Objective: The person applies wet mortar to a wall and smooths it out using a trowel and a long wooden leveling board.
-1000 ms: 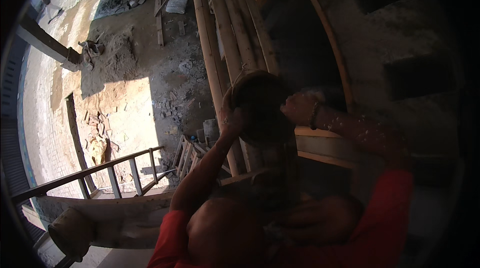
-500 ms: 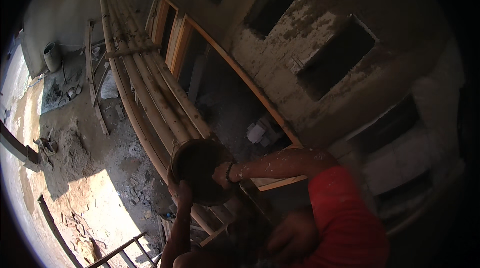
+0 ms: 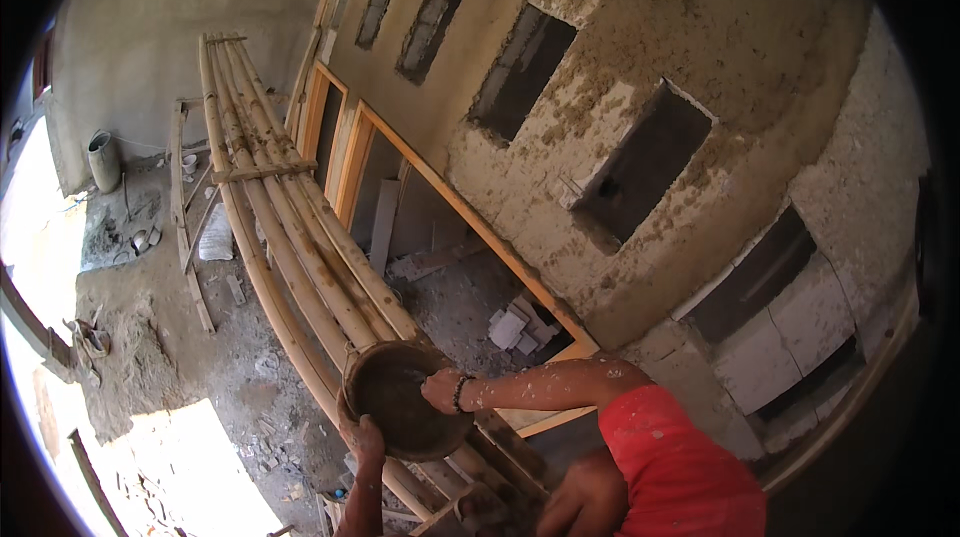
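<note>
My left hand (image 3: pixel 363 435) grips the near left rim of a dark, round mortar pan (image 3: pixel 398 407), which sits at the near end of a platform of long wooden poles (image 3: pixel 282 262). My right hand (image 3: pixel 440 391) is closed and reaches into the pan's right side; what it holds, if anything, is hidden. A dark bracelet circles my right wrist, and pale flecks cover that forearm. Below the pan, my bare leg shows beside the red sleeve.
A rough plastered wall (image 3: pixel 740 47) with rectangular openings rises on the right, above an orange wooden frame (image 3: pixel 480 224). Far below lie a rubble-strewn floor (image 3: pixel 150 297), a white sack (image 3: pixel 217 237), loose planks (image 3: pixel 188 277), a grey drum (image 3: pixel 104 161) and pale blocks (image 3: pixel 515 327).
My view has swung toward the wall on the right and brightened, bringing more openings and the far pole end into sight. My hands stay at the pan, which appears lower in view.
</note>
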The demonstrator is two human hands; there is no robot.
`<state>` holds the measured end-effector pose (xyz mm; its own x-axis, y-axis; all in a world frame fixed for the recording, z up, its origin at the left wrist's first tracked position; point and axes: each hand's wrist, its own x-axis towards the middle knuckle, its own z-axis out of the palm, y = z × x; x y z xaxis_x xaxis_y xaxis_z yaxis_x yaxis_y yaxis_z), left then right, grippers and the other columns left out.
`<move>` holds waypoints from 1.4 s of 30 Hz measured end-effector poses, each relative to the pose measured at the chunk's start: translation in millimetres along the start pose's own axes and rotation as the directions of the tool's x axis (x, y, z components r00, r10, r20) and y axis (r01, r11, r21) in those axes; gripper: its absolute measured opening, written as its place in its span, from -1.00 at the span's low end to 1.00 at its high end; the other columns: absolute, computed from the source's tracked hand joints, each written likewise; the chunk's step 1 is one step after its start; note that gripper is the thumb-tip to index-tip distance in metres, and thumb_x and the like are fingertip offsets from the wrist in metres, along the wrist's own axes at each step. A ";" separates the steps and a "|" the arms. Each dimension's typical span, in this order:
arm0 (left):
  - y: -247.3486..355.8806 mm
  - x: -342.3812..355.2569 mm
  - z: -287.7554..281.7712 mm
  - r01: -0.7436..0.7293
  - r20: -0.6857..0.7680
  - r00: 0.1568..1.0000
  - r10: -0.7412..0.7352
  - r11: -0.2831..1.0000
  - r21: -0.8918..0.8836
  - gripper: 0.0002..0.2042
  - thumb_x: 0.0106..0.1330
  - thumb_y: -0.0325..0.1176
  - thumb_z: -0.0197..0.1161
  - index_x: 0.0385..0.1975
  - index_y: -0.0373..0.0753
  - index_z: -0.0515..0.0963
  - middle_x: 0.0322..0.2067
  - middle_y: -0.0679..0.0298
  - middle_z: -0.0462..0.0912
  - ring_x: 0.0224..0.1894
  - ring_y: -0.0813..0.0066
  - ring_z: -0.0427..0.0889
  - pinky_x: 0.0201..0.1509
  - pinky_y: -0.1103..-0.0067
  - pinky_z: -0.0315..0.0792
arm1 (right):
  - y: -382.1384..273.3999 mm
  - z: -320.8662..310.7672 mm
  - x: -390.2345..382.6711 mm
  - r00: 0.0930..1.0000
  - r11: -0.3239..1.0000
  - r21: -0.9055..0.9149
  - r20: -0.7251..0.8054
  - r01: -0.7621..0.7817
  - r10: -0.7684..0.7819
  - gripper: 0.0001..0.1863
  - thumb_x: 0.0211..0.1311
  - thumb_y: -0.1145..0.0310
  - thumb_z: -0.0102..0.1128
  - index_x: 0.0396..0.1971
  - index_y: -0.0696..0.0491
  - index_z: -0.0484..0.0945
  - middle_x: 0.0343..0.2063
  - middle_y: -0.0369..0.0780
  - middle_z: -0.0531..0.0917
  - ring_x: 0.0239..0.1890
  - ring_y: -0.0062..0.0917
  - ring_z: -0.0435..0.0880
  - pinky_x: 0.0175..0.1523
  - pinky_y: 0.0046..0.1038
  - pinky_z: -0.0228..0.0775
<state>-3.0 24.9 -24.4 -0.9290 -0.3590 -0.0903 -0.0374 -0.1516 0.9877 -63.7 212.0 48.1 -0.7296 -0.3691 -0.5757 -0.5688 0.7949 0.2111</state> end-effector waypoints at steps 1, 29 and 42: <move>-2.1 1.2 -1.8 -0.008 -0.006 1.000 0.008 1.000 -0.031 -0.28 -0.10 -0.66 -0.11 0.27 -0.34 0.28 0.09 -0.11 0.49 0.17 0.07 0.49 0.29 0.34 0.29 | -9.3 -6.2 -4.9 0.999 0.999 0.022 0.009 0.035 -0.035 -0.78 0.02 0.39 0.14 -0.37 0.14 0.69 -0.38 -0.01 0.71 -0.22 -0.14 0.72 -0.09 -0.18 0.56; 3.0 -2.7 -6.2 -0.017 -0.001 1.000 0.017 0.999 -0.041 -0.27 -0.10 -0.71 -0.12 0.27 -0.35 0.26 0.14 -0.10 0.45 0.22 0.07 0.43 0.34 0.36 0.23 | -22.4 -17.1 -12.6 0.956 0.985 0.122 0.251 0.124 -0.152 -0.73 -0.06 0.33 0.20 -0.35 0.12 0.71 -0.39 -0.07 0.73 -0.31 -0.26 0.75 -0.22 -0.27 0.59; -0.3 -2.1 -5.4 0.010 0.047 0.999 -0.008 1.000 -0.022 -0.34 0.06 -0.70 -0.01 0.29 -0.33 0.23 0.15 -0.06 0.45 0.20 0.12 0.44 0.32 0.39 0.23 | -2.8 -31.2 -17.3 0.994 0.985 0.174 -0.104 -0.010 0.029 -0.79 -0.02 0.40 0.12 -0.41 0.14 0.68 -0.40 0.01 0.70 -0.28 -0.16 0.73 -0.17 -0.20 0.58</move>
<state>1.0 20.7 -25.2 -0.9450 -0.3136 -0.0925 -0.0382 -0.1751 0.9838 -61.3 201.1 82.2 -0.7810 -0.3943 -0.4844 -0.4867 0.8702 0.0763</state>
